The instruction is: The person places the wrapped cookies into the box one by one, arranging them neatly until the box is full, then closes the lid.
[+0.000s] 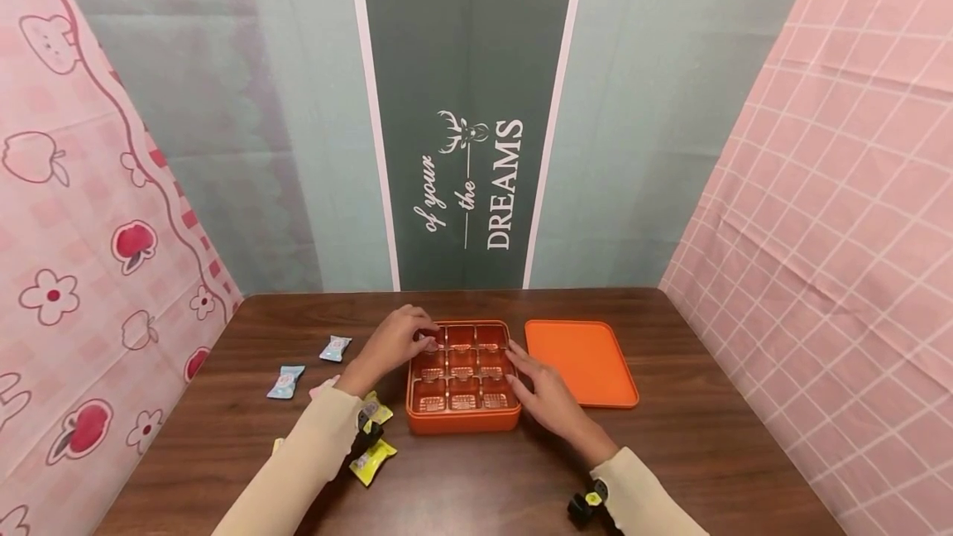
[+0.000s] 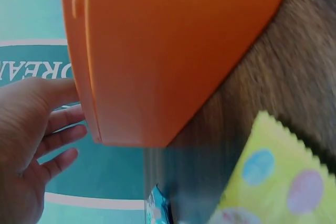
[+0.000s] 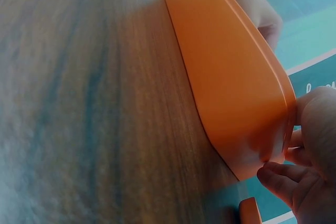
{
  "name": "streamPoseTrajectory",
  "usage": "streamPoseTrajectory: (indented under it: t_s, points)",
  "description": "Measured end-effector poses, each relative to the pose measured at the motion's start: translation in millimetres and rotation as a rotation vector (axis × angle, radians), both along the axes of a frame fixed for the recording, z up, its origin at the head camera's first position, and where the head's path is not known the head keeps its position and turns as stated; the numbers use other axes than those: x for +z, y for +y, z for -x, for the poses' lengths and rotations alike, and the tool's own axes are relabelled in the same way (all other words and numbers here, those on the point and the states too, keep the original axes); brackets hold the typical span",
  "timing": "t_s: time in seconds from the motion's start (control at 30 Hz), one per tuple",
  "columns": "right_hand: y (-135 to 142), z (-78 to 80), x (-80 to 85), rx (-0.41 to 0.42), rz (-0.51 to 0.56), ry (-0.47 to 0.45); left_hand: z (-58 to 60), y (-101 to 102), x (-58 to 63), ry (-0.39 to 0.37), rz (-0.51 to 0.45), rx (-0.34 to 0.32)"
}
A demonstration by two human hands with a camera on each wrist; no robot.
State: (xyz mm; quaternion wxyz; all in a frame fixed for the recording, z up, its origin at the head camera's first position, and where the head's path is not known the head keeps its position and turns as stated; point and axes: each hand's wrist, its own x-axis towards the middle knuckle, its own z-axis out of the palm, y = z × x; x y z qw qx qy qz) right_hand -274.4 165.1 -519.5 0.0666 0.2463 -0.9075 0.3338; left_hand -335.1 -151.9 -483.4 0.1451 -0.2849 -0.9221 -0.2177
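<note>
An orange box [image 1: 464, 421] with a clear insert of several small compartments stands at the middle of the table. My left hand [image 1: 396, 343] reaches over its far left corner, thumb and index finger down in that compartment at a small pink wrapped candy [image 1: 428, 346]. In the left wrist view the box wall [image 2: 152, 56] hides those fingertips, while the other fingers [image 2: 63, 137] hang outside the rim. My right hand [image 1: 547, 395] holds the right side of the box, thumb over the rim and a fingertip against the outer wall in the right wrist view.
A flat orange lid [image 1: 581, 363] lies right of the box. On the left are blue candies [image 1: 286, 382] [image 1: 335, 347], a pink candy [image 1: 324, 386] partly behind the left forearm, and yellow candies [image 1: 372, 461] [image 1: 377, 409] beside the left wrist. Curtains surround the table [image 1: 670, 437].
</note>
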Motion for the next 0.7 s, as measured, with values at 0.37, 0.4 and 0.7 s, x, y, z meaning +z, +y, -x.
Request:
streamPoseTrajectory:
  t_s: [0.37,0.4,0.7]
  points:
    - [0.9,1.6,-2.1,0.002,0.005,0.007,-4.9,-20.7,0.5,0.087,-0.029,0.035]
    - [1.0,1.7,-2.4,0.002,0.006,0.011,-5.6,-22.4,0.4,0.087,-0.030,0.039]
    - [1.4,2.8,-4.4,0.034,0.021,0.073,-13.9,-36.6,-4.5,0.045,-0.024,0.092]
